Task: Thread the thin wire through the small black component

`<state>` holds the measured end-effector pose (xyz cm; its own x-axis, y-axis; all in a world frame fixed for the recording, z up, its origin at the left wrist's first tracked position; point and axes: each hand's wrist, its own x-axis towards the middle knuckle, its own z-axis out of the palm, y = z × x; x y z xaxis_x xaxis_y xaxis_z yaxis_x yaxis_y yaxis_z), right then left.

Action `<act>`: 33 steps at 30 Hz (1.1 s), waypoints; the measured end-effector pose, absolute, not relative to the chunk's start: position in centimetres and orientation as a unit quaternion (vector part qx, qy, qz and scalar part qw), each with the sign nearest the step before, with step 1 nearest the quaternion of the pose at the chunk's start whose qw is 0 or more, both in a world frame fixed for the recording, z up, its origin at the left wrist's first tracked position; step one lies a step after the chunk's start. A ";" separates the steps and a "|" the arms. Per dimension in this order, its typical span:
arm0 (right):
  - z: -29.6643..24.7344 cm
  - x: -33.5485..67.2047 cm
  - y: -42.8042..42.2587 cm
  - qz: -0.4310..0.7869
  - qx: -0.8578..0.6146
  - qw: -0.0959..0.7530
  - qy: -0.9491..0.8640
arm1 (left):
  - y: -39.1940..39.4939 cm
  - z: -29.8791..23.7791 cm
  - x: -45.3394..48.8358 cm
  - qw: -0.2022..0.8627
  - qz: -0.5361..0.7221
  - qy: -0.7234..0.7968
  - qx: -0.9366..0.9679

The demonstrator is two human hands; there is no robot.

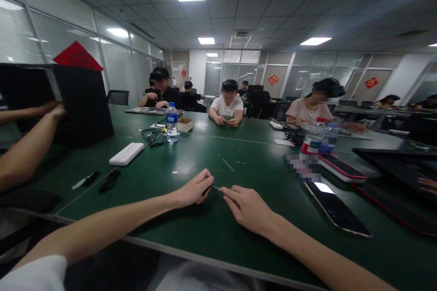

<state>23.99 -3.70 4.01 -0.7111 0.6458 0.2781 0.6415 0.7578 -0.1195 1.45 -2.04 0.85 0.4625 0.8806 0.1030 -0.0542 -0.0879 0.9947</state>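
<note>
My left hand is just above the green table, its fingers curled into a pinch. A thin, pale, sliver-like piece spans the small gap from it to my right hand. My right thumb and fingers are pinched at the other end of that piece, and the back of the hand faces up. Inside the left fingers is something dark, mostly hidden. The piece is too small to tell its kind.
On the green table stand a water bottle and a small open box. A white power bank lies left, a phone right. A black box stands far left, by another person's arms. Several people sit opposite.
</note>
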 end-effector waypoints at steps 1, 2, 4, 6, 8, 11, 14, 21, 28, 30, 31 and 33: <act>4.0 23.8 -3.9 0.007 -0.355 0.151 -0.922 | -2.0 0.7 1.6 0.566 0.404 0.342 0.632; 4.0 23.7 -4.0 0.010 -0.359 0.151 -0.921 | -2.0 0.6 1.6 0.553 0.406 0.347 0.640; 4.0 23.6 -4.2 0.019 -0.359 0.155 -0.920 | -2.1 0.6 1.6 0.551 0.401 0.346 0.645; 4.0 23.6 -4.3 0.029 -0.353 0.161 -0.921 | -2.2 0.8 1.5 0.569 0.394 0.336 0.639; 4.0 23.7 -4.1 0.036 -0.342 0.168 -0.924 | -2.2 0.9 1.4 0.596 0.388 0.320 0.627; 3.9 24.0 -3.8 0.037 -0.316 0.175 -0.932 | -2.2 1.1 1.2 0.633 0.375 0.295 0.610; 3.9 24.3 -3.6 0.035 -0.289 0.182 -0.939 | -2.3 1.3 1.0 0.663 0.356 0.273 0.599; 4.4 24.6 -3.5 0.035 -0.251 0.180 -0.950 | -2.9 2.1 0.8 0.708 0.314 0.250 0.581; 5.0 25.0 -3.4 0.010 -0.233 0.152 -0.961 | -3.0 2.4 0.6 0.739 0.267 0.222 0.577; 5.2 25.1 -3.4 0.006 -0.235 0.140 -0.962 | -2.9 2.4 0.6 0.739 0.259 0.226 0.579; 5.3 25.1 -3.3 0.004 -0.239 0.137 -0.961 | -2.9 2.4 0.7 0.735 0.262 0.234 0.580; 5.2 24.9 -3.3 0.000 -0.258 0.136 -0.957 | -2.8 2.2 0.8 0.719 0.286 0.254 0.581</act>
<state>24.92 -3.31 5.21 -0.8302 0.4933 0.2596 0.4930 0.8671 -0.0708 0.81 -2.76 2.20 0.7076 0.7058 -0.0339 -0.1152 0.1625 0.9800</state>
